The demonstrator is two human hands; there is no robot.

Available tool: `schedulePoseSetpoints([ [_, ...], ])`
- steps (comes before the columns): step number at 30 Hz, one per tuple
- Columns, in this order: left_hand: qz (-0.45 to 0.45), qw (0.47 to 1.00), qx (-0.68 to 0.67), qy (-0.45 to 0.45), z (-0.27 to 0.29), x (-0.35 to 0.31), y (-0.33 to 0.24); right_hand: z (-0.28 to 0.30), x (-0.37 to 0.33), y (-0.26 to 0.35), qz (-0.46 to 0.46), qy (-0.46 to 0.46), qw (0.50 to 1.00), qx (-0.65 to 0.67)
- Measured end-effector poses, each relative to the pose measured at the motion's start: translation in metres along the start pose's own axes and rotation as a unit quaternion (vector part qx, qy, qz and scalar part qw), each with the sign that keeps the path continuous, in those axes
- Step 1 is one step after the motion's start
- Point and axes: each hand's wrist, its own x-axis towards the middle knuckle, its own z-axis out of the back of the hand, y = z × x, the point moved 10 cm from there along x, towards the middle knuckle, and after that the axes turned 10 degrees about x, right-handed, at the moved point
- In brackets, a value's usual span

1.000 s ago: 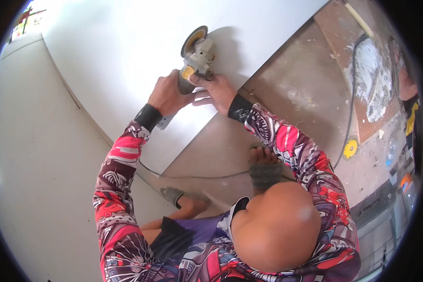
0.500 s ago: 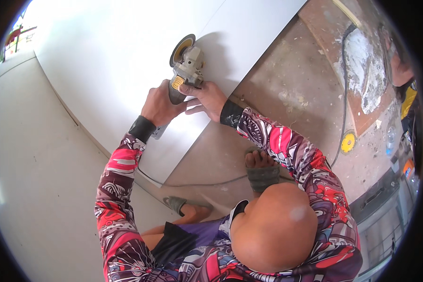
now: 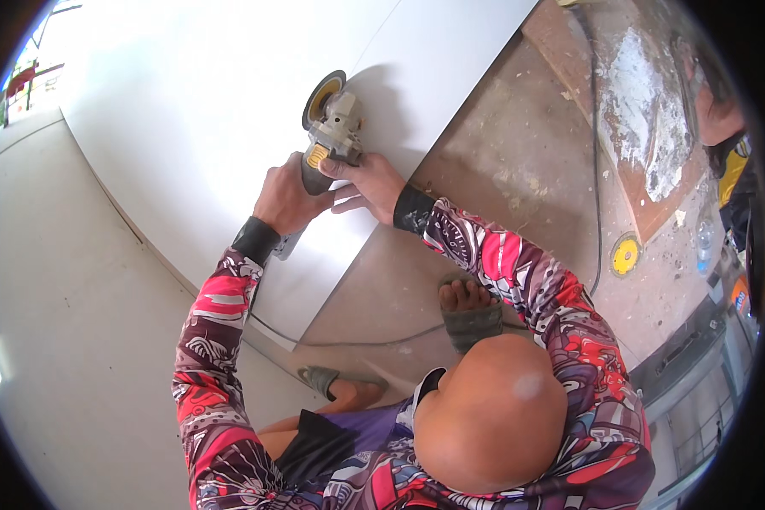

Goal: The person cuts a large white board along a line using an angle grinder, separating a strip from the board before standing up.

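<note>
An angle grinder [image 3: 338, 124] with a grey body, a yellow patch and a round disc [image 3: 321, 97] is held over a large white board [image 3: 195, 110]. My left hand [image 3: 286, 197] is wrapped round the grinder's body from the left. On the other side my right hand [image 3: 372, 184] grips it, thumb on top near the yellow patch, the other fingers reaching under. A thin line [image 3: 377, 36] runs on the board beyond the disc. Whether the disc touches the board I cannot tell. Part of the grinder's rear end is behind my left wrist.
A dark cord [image 3: 374, 343] crosses the dusty floor [image 3: 518, 144] near my feet. To the right lie a yellow disc [image 3: 626, 255], a white-smeared brown board [image 3: 646, 119] and a clear bottle [image 3: 704, 245]. Another person's hand [image 3: 716, 110] shows at the right rim. A pale panel [image 3: 68, 280] stands left.
The view has shifted slightly, so floor things at the right sit a little further left. Both hands keep their hold on the grinder, which has barely moved over the board.
</note>
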Motion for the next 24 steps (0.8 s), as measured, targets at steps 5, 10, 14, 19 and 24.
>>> schedulePoseSetpoints([
  [5, 0.011, 1.000, 0.000, 0.007, -0.003, 0.000, -0.004, 0.003, -0.003, 0.001, -0.004, 0.003, 1.000, 0.002],
  [10, 0.005, 1.000, 0.014, 0.001, 0.005, 0.004, -0.008, 0.000, -0.003, 0.011, 0.004, 0.007, 1.000, -0.007],
  [14, 0.003, 1.000, 0.001, -0.004, 0.010, 0.008, -0.012, 0.000, 0.001, 0.015, 0.005, 0.015, 1.000, -0.004],
  [19, 0.014, 1.000, 0.018, 0.010, 0.005, 0.010, -0.010, 0.004, 0.001, 0.013, -0.004, 0.014, 1.000, 0.005],
  [24, 0.020, 1.000, 0.011, 0.013, 0.005, 0.010, -0.012, 0.004, -0.002, 0.016, -0.001, 0.011, 1.000, 0.005],
])
